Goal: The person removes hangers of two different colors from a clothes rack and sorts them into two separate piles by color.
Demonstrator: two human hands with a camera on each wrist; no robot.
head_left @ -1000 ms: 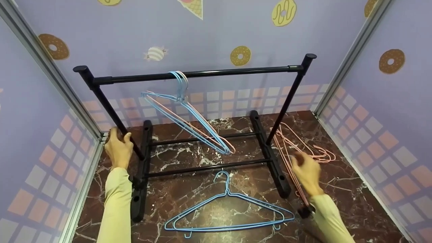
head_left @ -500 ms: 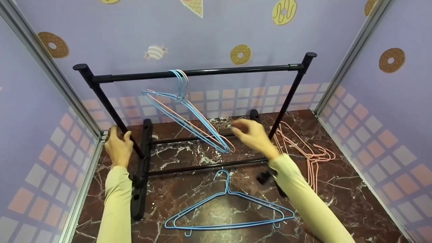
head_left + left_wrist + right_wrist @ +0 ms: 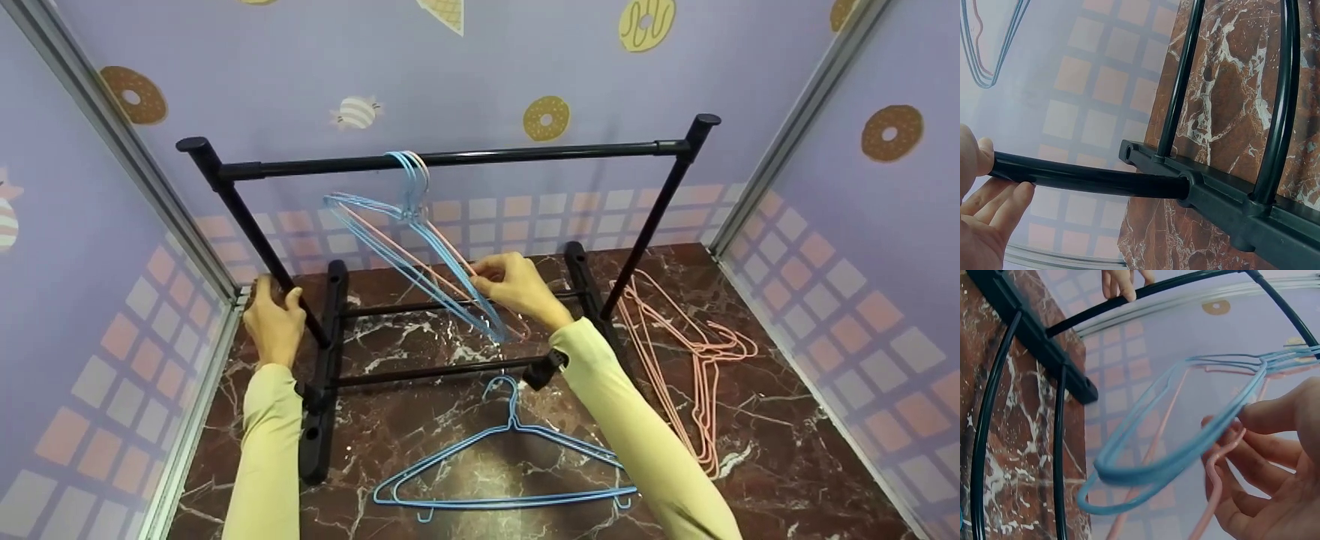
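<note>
A black clothes rack (image 3: 510,156) stands on the floor. Several blue wire hangers (image 3: 411,184) and a pink hanger (image 3: 1216,484) hang together left of the middle of its top bar. My right hand (image 3: 521,289) pinches the right slanting arms of these hangers. In the right wrist view its thumb lies against the blue wires, and the fingers reach behind, by the pink one. My left hand (image 3: 276,322) grips the rack's left post (image 3: 1089,179) low down, thumb on one side and fingers curled beneath, as the left wrist view shows.
Blue hangers (image 3: 514,431) lie stacked on the marbled floor before the rack, partly covered by the right sleeve. Pink hangers (image 3: 697,349) lie in a pile right of the rack. Patterned walls (image 3: 892,300) enclose both sides and the back.
My right hand has moved left from above the pink hangers on the floor to the hanging hangers and taken hold of them. The left hand keeps its place on the post.
</note>
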